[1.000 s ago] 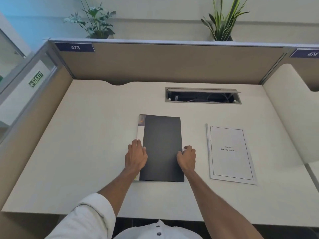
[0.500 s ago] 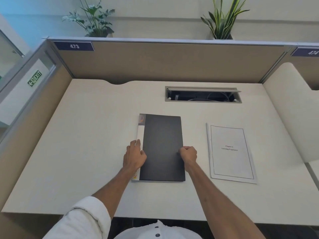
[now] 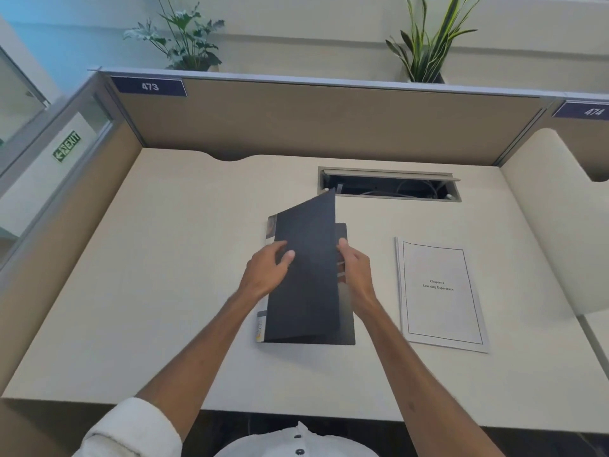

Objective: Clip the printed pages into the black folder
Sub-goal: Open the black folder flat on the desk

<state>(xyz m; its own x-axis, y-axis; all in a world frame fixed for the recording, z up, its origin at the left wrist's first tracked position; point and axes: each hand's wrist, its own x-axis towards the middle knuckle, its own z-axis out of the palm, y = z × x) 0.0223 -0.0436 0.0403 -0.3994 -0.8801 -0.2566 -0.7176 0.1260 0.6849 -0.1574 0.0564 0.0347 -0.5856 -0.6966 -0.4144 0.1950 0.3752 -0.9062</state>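
Observation:
The black folder (image 3: 306, 285) lies in the middle of the cream desk (image 3: 164, 275), its front cover raised and swung up towards the left. My right hand (image 3: 354, 275) holds the cover's free right edge with fingers under it. My left hand (image 3: 268, 270) rests on the cover's outer face near the spine, thumb on the black surface. A white and coloured label strip runs along the spine. The stack of printed pages (image 3: 440, 295), with a bordered title page, lies flat on the desk to the right of the folder, untouched.
An open cable tray slot (image 3: 390, 186) is cut into the desk behind the folder. Beige partition walls (image 3: 329, 123) close the desk at back and sides. Two potted plants (image 3: 184, 37) stand beyond the back partition.
The folder lay closed and flat before. My right hand has lifted its front cover up and leftwards, and my left hand has moved onto the cover's face.

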